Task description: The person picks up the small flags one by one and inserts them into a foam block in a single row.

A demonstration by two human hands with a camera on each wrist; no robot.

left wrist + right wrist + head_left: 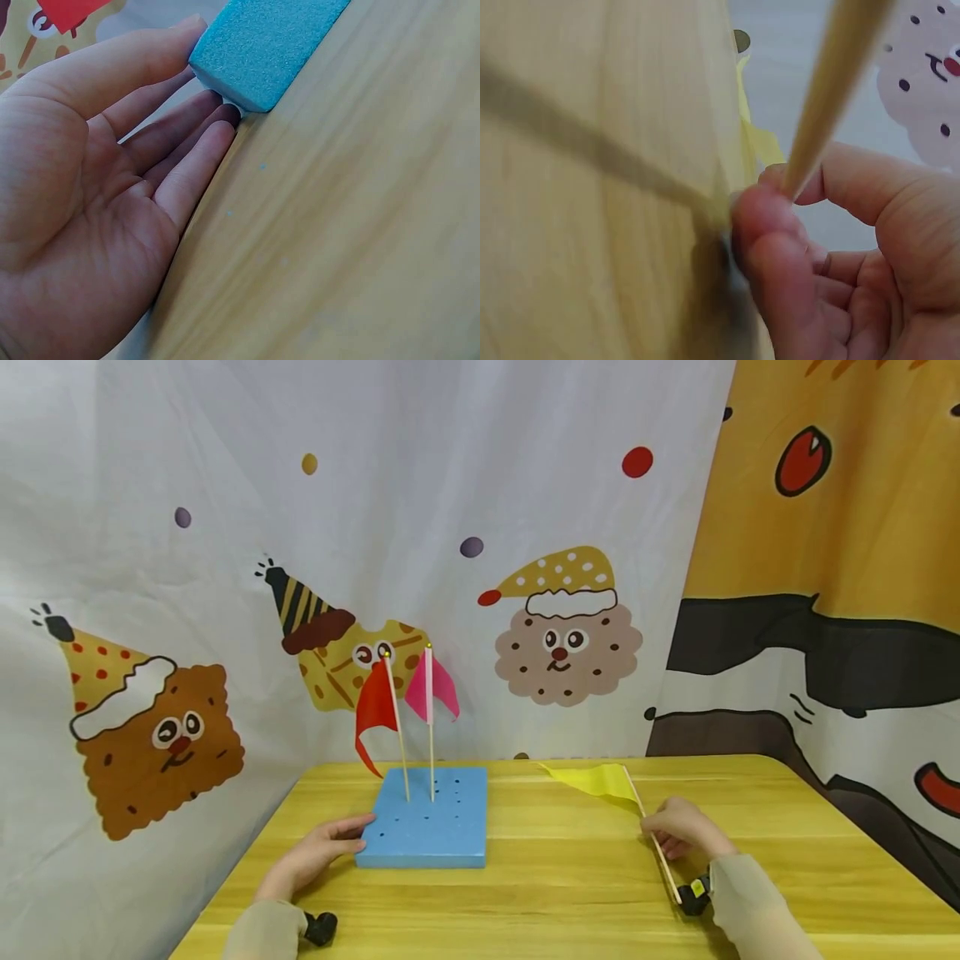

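Observation:
A blue foam block (450,839) with small holes in its top lies on the table. Two little flags stand in it on thin sticks: a red flag (375,702), leaning slightly, and a pink flag (442,685). My left hand (318,852) touches the block's left side near its front corner; in the left wrist view, its thumb and fairly straight fingers (187,176) meet the blue edge. Over the table's right half, my right hand (686,827) pinches the wooden stick of a yellow flag (600,781) between thumb and fingertips. The flag's cloth points left, its stick slanting.
The wooden table (562,893) has its far edge close to a hanging cloth (420,460) printed with cartoon biscuits. Black wrist cameras sit by both cuffs, the right camera (693,897) close to the stick's lower end.

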